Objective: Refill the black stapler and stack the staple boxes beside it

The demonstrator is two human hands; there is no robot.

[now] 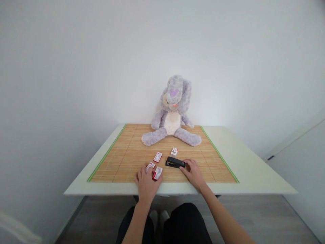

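Observation:
A black stapler [175,162] lies on the bamboo mat, and my right hand [194,173] grips its right end between thumb and fingers. My left hand [148,183] is at the mat's front edge, thumb and index finger closed around a small red-and-white box [158,173]. A second red-and-white box [150,166] sits partly hidden under the fingers of that hand. Just beyond is a third flat red-and-white box [157,157]. Behind the stapler stands a small white box with a dark picture on it [174,151].
A grey plush rabbit [173,123] sits at the back of the mat against the wall, legs spread toward me. The bamboo mat [122,159] has green side edges and covers the middle of a white table [254,176]. My knees are below the table's front edge.

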